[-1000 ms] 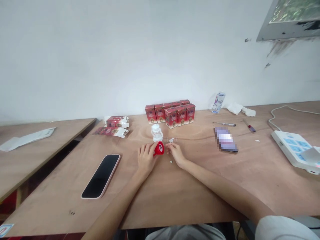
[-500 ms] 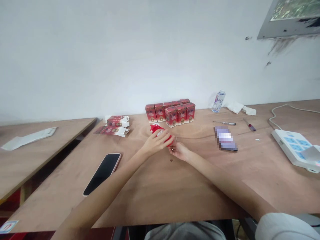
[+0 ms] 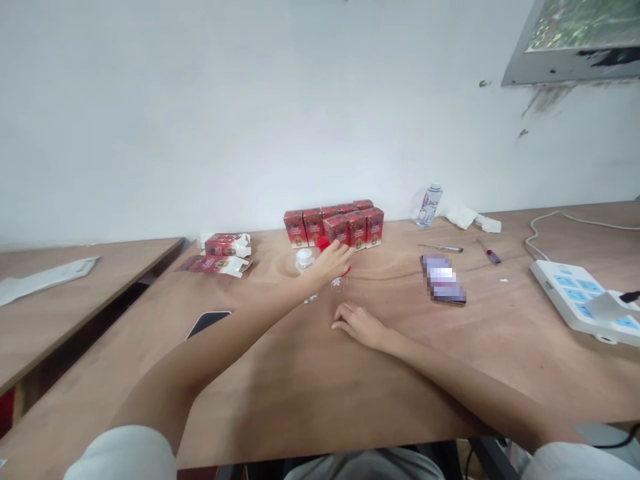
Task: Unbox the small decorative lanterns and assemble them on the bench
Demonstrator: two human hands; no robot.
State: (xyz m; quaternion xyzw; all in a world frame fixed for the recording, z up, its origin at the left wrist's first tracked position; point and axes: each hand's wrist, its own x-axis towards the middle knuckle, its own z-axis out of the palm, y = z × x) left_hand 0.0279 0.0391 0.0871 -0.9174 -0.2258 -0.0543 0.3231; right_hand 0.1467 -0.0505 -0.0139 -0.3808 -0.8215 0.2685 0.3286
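Our left hand [image 3: 332, 261] gripped a red piece [image 3: 321, 243] (seemingly positioning it; steady release was called for); our right hand [image 3: 358, 325] curled, contents unclear.

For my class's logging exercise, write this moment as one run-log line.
left hand: around red object | right hand: curled, contents unclear | white lantern: beside left hand

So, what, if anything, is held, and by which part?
The left hand appears to hold a small red plastic object around its middle, fingers hiding most; the right hand shows nothing held.
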